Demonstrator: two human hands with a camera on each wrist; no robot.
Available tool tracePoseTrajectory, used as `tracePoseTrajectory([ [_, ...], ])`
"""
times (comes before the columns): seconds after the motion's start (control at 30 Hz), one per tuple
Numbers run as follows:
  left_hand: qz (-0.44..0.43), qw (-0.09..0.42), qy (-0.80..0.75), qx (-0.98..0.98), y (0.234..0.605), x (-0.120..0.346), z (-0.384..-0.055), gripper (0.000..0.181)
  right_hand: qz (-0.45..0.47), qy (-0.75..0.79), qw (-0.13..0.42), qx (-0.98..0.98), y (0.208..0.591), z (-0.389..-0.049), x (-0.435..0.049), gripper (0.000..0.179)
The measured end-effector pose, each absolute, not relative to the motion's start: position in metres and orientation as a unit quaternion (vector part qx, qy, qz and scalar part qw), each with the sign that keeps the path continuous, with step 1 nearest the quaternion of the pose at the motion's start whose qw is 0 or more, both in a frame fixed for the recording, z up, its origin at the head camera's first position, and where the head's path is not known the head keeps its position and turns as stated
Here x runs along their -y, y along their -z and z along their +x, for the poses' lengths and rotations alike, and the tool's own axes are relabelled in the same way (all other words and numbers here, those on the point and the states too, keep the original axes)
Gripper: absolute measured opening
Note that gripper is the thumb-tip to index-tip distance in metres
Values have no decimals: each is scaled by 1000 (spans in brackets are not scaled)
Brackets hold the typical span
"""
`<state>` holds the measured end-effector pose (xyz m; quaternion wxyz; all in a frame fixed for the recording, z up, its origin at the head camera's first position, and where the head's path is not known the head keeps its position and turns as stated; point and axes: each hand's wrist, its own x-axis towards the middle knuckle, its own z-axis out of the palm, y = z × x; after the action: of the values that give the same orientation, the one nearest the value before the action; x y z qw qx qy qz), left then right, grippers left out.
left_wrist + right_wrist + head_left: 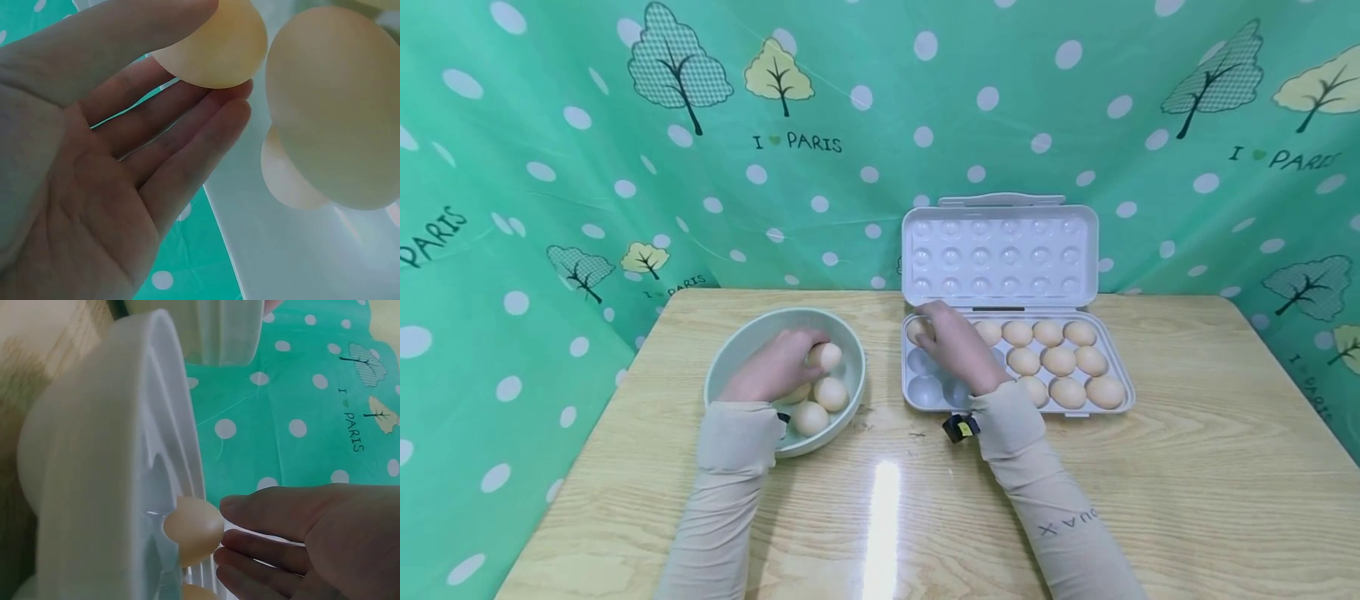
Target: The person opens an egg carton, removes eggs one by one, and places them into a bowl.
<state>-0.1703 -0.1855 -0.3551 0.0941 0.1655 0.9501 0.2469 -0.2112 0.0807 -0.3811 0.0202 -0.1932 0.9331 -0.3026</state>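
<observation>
My left hand (778,364) reaches into a pale green bowl (853,342) at the left of the table. It pinches an egg (827,357) between thumb and fingers; the same egg (219,53) fills the grip in the left wrist view. Several more eggs (831,393) lie beneath it in the bowl. To the right, my right hand (958,346) hangs over the left end of an opened egg carton (925,392). In the right wrist view, its nearly straight fingers are at the side of an egg (195,532) seated in the back left cup.
The carton's lid (1000,254) stands upright at the back, against a green dotted cloth (820,233). Eggs (1060,360) fill the carton's right side; cups at its front left are bare. Wooden table (1210,467) surface lies around both containers.
</observation>
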Motion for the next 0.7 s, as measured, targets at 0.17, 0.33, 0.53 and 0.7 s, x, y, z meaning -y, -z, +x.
tracePoseTrajectory([
  [0.17, 166, 98, -242, -951, 355, 186, -169, 14, -194, 284, 14, -939, 384, -211, -80, 37],
  [0.33, 164, 107, -239, -951, 356, 186, -169, 13, -193, 279, 13, -941, 388, -212, -79, 36],
  [0.53, 168, 108, -227, -953, 357, 185, -169, 10, -191, 275, 8, -942, 393, -215, -78, 40],
  [0.7, 179, 102, -214, -955, 357, 185, -169, 10, -186, 274, -2, -944, 396, -214, -75, 41],
])
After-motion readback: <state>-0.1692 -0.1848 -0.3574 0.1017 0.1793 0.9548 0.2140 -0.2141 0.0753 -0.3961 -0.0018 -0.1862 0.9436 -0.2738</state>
